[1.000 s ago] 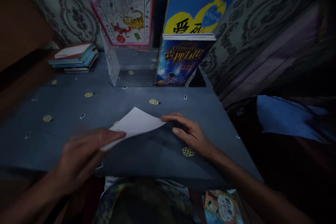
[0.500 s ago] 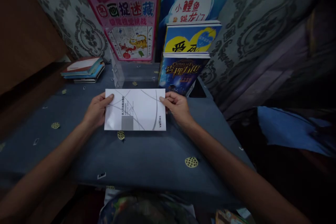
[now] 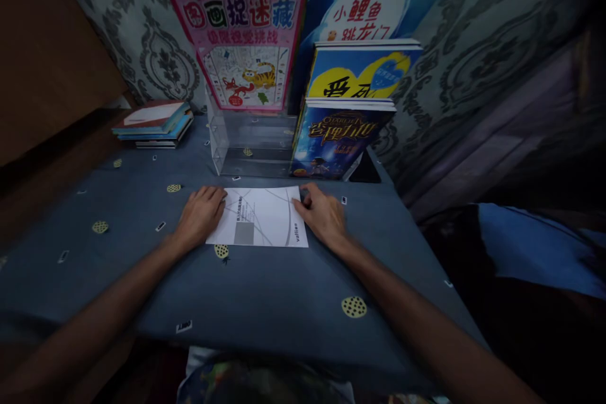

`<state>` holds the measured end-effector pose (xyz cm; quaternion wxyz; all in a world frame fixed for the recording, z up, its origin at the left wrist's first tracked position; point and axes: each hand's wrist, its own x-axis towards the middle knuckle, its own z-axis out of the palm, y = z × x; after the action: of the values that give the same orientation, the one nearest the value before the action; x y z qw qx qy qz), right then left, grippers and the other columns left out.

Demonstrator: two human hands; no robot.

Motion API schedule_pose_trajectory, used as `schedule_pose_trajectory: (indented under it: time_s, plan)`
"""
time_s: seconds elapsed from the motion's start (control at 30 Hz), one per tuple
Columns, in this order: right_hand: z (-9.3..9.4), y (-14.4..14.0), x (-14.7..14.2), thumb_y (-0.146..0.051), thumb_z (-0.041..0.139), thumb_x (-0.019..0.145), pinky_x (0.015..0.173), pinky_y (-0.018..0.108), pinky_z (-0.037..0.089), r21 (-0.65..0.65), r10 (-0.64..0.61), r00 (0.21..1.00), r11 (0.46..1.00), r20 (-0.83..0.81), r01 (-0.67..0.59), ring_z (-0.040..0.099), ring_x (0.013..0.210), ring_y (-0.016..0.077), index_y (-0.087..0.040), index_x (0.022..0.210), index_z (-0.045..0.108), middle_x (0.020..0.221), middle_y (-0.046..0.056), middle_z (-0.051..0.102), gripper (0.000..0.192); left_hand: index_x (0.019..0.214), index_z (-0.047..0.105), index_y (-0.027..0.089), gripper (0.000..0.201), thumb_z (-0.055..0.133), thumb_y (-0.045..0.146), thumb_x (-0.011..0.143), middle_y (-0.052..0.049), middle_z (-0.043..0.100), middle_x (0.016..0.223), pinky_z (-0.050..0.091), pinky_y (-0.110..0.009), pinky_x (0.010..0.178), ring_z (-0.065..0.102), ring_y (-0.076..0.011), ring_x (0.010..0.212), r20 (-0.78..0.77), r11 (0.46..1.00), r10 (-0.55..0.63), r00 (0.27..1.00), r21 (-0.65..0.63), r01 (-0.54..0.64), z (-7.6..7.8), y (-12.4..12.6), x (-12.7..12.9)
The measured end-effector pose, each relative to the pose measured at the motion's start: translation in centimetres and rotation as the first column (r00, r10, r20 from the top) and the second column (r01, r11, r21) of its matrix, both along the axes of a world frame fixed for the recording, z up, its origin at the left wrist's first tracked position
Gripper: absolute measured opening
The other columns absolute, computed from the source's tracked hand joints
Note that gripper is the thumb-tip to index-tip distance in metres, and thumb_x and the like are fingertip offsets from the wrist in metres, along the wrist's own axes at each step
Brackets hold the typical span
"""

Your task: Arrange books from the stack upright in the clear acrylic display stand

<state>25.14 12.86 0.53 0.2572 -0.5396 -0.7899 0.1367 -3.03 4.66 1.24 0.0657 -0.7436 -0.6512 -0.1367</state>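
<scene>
The white booklet (image 3: pixel 259 225) lies flat on the blue tablecloth (image 3: pixel 265 290), just before the clear stand (image 3: pixel 250 145). The left hand (image 3: pixel 201 214) and right hand (image 3: pixel 322 214) press its 2 short edges, fingers spread flat, pinning it steady.

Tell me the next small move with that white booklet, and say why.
Probably lift the booklet by its two short edges and slide it into the clear stand just behind it. The left hand and right hand rest on opposite ends of it, it lies flat on the blue cloth, and the stand's near slot looks free.
</scene>
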Motion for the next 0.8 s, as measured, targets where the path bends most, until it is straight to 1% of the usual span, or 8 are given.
schedule_pose_trajectory:
  time_s: [0.07,0.13,0.2,0.27,0.4,0.53,0.63,0.8]
  plan:
    - [-0.1,-0.4,0.2,-0.027,0.059,0.089,0.066,0.034,0.046,0.099,-0.004,0.997,0.995,0.071,-0.003,0.065,0.085,0.0269,-0.019,0.118,0.063,0.098,0.009,0.071,0.031,0.114,0.064,0.015,0.031,0.038,0.024,0.099,-0.015,0.068,0.121,0.048,-0.047,0.092,0.059,-0.0313,0.111,-0.069,1.0,0.019,0.997,-0.003,-0.019,-0.1,-0.1,0.3]
    - [-0.2,-0.8,0.3,-0.024,0.055,0.091,0.077,0.038,0.049,0.189,0.068,0.991,0.978,0.117,-0.089,0.062,0.1,0.0297,-0.018,0.12,0.063,0.108,0.012,0.068,0.03,0.115,0.064,0.016,0.031,0.038,0.023,0.099,-0.015,0.069,0.119,0.048,-0.046,0.091,0.06,-0.0304,0.11,-0.088,1.0,0.022,0.996,0.006,-0.021,-0.1,-0.1,0.4]
    - [-0.3,-0.9,0.4,-0.021,0.052,0.093,0.085,0.04,0.048,0.217,0.16,0.973,0.957,0.166,-0.194,0.059,0.105,0.0302,-0.018,0.117,0.064,0.109,0.013,0.068,0.027,0.115,0.064,0.016,0.032,0.038,0.023,0.1,-0.015,0.069,0.118,0.048,-0.045,0.091,0.06,-0.0296,0.108,-0.085,1.0,0.011,0.996,0.011,-0.011,-0.2,-0.1,0.4]
    - [-0.5,-0.9,0.4,-0.02,0.05,0.094,0.088,0.041,0.046,0.195,0.209,0.957,0.949,0.203,-0.248,0.058,0.104,0.0298,-0.018,0.113,0.066,0.108,0.013,0.069,0.025,0.115,0.065,0.015,0.032,0.038,0.023,0.1,-0.015,0.069,0.118,0.049,-0.045,0.091,0.06,-0.0297,0.109,-0.079,1.0,0.001,0.997,0.012,0.0,-0.2,-0.1,0.3]
    - [-0.8,-0.6,0.4,-0.019,0.05,0.094,0.085,0.041,0.044,0.158,0.217,0.953,0.955,0.21,-0.252,0.057,0.103,0.0296,-0.018,0.107,0.067,0.107,0.013,0.07,0.022,0.115,0.065,0.014,0.033,0.037,0.023,0.1,-0.016,0.069,0.121,0.049,-0.047,0.091,0.061,-0.0308,0.11,-0.058,1.0,-0.014,0.998,0.011,0.014,-0.2,0.0,0.3]
    - [-0.7,-0.5,0.4,-0.019,0.051,0.094,0.083,0.039,0.042,0.144,0.226,0.953,0.956,0.201,-0.257,0.056,0.102,0.029,-0.019,0.104,0.068,0.104,0.011,0.071,0.02,0.116,0.067,0.014,0.035,0.037,0.024,0.099,-0.017,0.07,0.121,0.05,-0.051,0.092,0.063,-0.0319,0.11,-0.006,0.998,-0.061,0.998,0.003,0.061,0.1,0.4,0.0]
    - [-0.4,-0.7,0.3,-0.019,0.051,0.095,0.083,0.038,0.04,0.137,0.211,0.95,0.96,0.229,-0.246,0.056,0.103,0.0286,-0.018,0.103,0.068,0.106,0.011,0.071,0.019,0.117,0.068,0.016,0.038,0.036,0.026,0.099,-0.015,0.071,0.122,0.051,-0.052,0.095,0.064,-0.0313,0.112,0.066,0.994,-0.103,0.992,-0.014,0.105,0.3,0.7,-1.0]
    - [0.2,-1.5,-0.1,-0.018,0.05,0.096,0.086,0.04,0.037,0.122,0.164,0.934,0.97,0.316,-0.212,0.056,0.106,0.0291,-0.017,0.106,0.068,0.105,0.012,0.072,0.021,0.129,0.065,0.019,0.043,0.035,0.033,0.1,-0.011,0.067,0.135,0.047,-0.053,0.108,0.059,-0.0295,0.129,0.165,0.979,-0.172,0.971,-0.082,0.187,0.6,-0.1,-3.2]
